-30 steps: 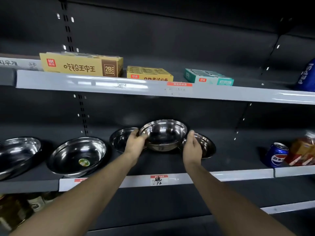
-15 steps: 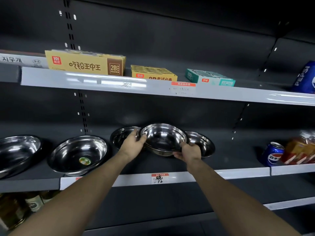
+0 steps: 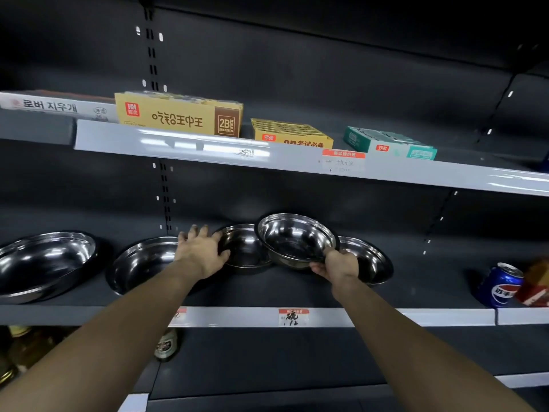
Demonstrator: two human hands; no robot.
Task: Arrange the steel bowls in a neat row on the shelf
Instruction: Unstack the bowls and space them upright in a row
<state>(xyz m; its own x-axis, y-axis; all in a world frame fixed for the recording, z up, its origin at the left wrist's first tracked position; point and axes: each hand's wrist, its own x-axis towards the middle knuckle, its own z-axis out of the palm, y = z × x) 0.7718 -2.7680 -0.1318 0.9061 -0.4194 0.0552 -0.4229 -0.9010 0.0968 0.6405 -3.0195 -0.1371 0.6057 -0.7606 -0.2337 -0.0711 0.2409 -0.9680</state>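
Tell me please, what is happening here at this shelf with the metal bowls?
A person is lining up steel bowls on the middle shelf. The right hand grips the near rim of the raised bowl, which is tilted and overlaps the two bowls beside it. The left hand rests open at the rim of the bowl to its left. Two larger bowls sit farther left, so the row is not yet tidy.

Up left of the hands, a yellow eraser box (image 3: 178, 114) reads "2B ERASER"; the white box (image 3: 56, 106) beside it bears Korean lettering. A price tag (image 3: 293, 317) below them shows "12" (handwritten).
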